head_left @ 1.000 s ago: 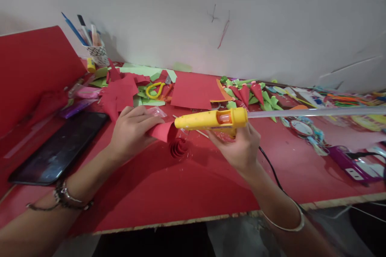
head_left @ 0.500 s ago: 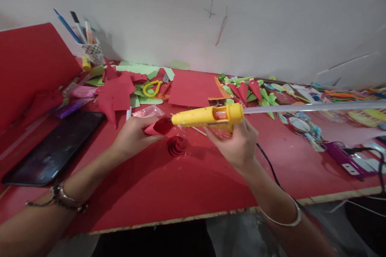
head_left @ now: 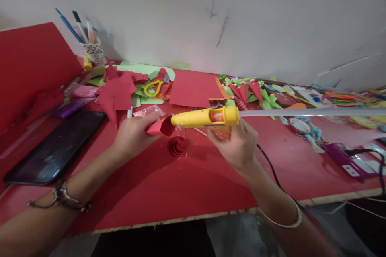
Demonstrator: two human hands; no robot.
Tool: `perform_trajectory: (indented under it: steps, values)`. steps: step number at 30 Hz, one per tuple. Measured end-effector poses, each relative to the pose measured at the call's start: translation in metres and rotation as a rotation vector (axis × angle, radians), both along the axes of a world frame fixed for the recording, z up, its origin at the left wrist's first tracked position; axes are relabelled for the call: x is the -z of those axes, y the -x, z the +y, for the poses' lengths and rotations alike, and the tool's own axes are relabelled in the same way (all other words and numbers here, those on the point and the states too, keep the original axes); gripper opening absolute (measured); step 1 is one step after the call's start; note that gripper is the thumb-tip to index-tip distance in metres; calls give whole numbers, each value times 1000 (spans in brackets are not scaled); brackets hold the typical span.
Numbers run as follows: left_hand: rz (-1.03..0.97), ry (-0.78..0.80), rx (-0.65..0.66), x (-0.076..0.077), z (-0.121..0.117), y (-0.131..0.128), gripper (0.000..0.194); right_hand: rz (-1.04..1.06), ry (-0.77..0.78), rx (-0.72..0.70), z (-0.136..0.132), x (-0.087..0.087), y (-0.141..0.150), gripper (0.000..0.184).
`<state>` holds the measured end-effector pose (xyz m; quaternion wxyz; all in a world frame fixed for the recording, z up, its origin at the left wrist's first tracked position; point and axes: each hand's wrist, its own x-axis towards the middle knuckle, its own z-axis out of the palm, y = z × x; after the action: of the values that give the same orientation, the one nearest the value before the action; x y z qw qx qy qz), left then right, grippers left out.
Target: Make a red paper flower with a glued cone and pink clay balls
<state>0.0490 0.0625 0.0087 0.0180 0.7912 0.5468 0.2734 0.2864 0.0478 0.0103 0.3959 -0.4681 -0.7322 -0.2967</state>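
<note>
My left hand (head_left: 135, 134) is closed on a red paper cone (head_left: 161, 127), its open mouth turned to the right. In my right hand (head_left: 237, 144) is a yellow hot glue gun (head_left: 199, 119), gripped by its handle, with a long clear glue stick (head_left: 286, 112) jutting from its back. The gun's front end sits at the mouth of the cone, and its tip is hidden there. Just below, a red paper spiral (head_left: 177, 145) lies on the red table (head_left: 181, 192).
A black phone (head_left: 57, 148) lies at the left. Behind are red paper sheets (head_left: 189, 88), yellow-handled scissors (head_left: 153, 88), finished red cones (head_left: 243, 91) and a pen cup (head_left: 94, 51). A purple power strip (head_left: 350, 160) and the gun's black cord (head_left: 269, 164) are on the right.
The glue gun has shifted slightly left, its back end dipping a little, so its front reaches further into the cone's mouth. Both hands keep their hold.
</note>
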Motion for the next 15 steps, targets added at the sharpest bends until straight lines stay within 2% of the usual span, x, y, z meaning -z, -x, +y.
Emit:
perform_trajectory:
  steps: [8,15]
  values:
    - [184,-85,-81,1,1,2,18,-16,25,13,-2,-2,0,15]
    - [153,-92,-105,2,2,5,11,-18,37,20,-3,-3,1,16]
